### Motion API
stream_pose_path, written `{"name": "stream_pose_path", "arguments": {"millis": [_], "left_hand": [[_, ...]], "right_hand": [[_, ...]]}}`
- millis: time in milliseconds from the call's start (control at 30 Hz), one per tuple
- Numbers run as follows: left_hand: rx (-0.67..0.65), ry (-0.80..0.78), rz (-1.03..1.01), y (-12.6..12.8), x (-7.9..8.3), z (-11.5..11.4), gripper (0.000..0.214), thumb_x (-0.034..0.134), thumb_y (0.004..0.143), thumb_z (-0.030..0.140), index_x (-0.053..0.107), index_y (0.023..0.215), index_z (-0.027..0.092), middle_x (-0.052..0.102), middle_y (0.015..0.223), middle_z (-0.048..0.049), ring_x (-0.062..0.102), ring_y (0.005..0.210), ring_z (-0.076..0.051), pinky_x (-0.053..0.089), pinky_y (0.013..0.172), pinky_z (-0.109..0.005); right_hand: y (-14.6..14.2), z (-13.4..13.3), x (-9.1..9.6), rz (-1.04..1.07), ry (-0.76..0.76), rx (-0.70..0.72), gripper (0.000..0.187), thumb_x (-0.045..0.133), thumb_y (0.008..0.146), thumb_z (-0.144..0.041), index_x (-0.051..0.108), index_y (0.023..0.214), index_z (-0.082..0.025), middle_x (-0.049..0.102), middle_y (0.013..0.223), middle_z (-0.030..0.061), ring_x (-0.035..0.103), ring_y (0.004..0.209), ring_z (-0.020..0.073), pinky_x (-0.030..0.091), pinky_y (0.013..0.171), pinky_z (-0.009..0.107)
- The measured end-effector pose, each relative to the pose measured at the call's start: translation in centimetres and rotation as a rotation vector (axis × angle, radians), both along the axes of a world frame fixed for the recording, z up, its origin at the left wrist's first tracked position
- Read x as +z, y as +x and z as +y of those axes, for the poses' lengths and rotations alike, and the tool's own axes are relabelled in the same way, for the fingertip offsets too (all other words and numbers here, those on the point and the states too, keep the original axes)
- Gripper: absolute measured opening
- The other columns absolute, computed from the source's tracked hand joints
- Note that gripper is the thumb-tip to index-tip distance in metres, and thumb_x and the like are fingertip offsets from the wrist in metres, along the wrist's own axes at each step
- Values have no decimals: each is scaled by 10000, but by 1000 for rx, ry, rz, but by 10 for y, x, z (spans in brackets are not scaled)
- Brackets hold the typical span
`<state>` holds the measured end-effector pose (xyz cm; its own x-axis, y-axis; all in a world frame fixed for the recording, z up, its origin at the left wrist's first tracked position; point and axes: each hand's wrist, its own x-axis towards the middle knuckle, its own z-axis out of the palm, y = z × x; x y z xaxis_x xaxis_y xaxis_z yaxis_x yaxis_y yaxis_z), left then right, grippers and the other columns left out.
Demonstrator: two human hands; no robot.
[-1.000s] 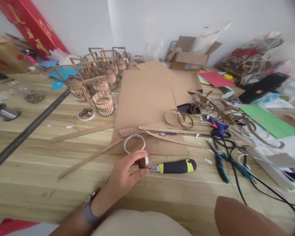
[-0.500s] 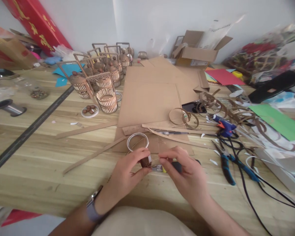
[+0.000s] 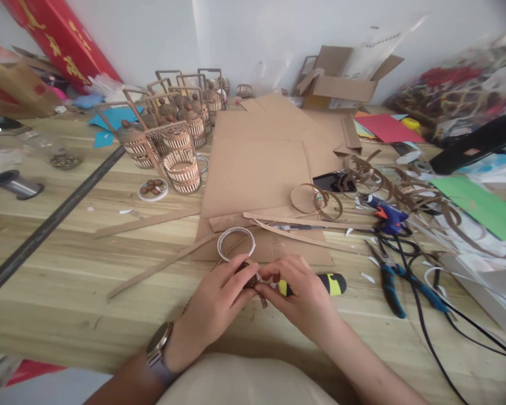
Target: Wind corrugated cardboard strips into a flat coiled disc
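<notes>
My left hand (image 3: 223, 289) is closed around a small brown rolled cardboard strip (image 3: 250, 282), whose short end points down toward me. From the right, my right hand (image 3: 297, 287) pinches the roll's edge, where a pale bit shows; the fingertips partly hide it. Under and behind my right hand lies a black-and-yellow handled tool (image 3: 335, 284), its front part covered. Just beyond my left fingers is a white tape roll (image 3: 236, 243), resting partly on the cardboard. A long thin strip trails past my left wrist.
Cardboard sheets (image 3: 257, 174) cover the middle. Several miniature slatted baskets (image 3: 183, 171) stand back left, near a ring of brown beads (image 3: 153, 189). Pliers (image 3: 390, 281), a blue glue gun (image 3: 388, 215), cables and curled strips (image 3: 366, 174) crowd the right. A dark metal ruler (image 3: 54, 219) crosses the left.
My right hand has moved left and now meets the roll in my left hand. The roll has turned, and more of the black-and-yellow handle shows.
</notes>
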<state>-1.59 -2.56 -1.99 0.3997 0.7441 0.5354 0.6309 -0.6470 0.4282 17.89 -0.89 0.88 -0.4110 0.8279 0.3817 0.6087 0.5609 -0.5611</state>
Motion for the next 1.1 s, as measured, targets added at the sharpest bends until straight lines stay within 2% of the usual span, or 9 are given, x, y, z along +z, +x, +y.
{"name": "stream_pose_path", "arguments": {"millis": [167, 267, 433, 600, 967, 1100], "left_hand": [[0, -38, -44, 2, 0, 2, 303, 512, 1004, 255, 548, 1300, 202, 690, 1224, -148, 721, 1047, -246, 617, 862, -364], [-9, -44, -62, 3, -2, 3, 298, 529, 998, 266, 554, 1287, 197, 694, 1211, -153, 725, 1039, -246, 619, 862, -364], [-5, -61, -54, 3, -5, 2, 308, 551, 985, 241, 561, 1289, 196, 690, 1220, -158, 726, 1032, -252, 619, 859, -373], [-12, -68, -49, 2, -5, 2, 333, 552, 983, 236, 547, 1314, 199, 687, 1227, -155, 721, 1041, -253, 615, 868, -377], [8, -40, -55, 4, -7, 1, 300, 549, 985, 245, 573, 1279, 188, 712, 1188, -155, 725, 1039, -259, 618, 865, -384], [16, -50, -51, 3, -8, 1, 318, 561, 978, 237, 574, 1294, 200, 713, 1196, -146, 722, 1048, -256, 615, 875, -382]], "right_hand": [[0, -4, 3, 40, -4, -10, 103, 577, 936, -167, 658, 899, -219, 692, 707, -7, 654, 673, 158, 486, 661, 284], [-2, -7, 0, 64, 27, -51, 162, 526, 961, -167, 673, 920, -223, 714, 719, 1, 665, 662, 160, 499, 649, 290], [-5, -9, -7, 81, 54, -92, 153, 541, 964, -184, 679, 907, -215, 730, 732, 9, 669, 661, 164, 508, 633, 285], [-5, -10, -8, 98, 46, -86, 149, 542, 970, -179, 675, 912, -210, 734, 740, 7, 672, 667, 162, 511, 640, 278], [-9, -10, -16, 47, 206, -54, 134, 501, 974, -119, 609, 945, -193, 725, 770, 21, 654, 667, 169, 498, 652, 305], [-10, -11, -15, 25, 220, -56, 147, 489, 976, -111, 606, 954, -197, 719, 771, 27, 653, 682, 173, 502, 664, 311]]}}
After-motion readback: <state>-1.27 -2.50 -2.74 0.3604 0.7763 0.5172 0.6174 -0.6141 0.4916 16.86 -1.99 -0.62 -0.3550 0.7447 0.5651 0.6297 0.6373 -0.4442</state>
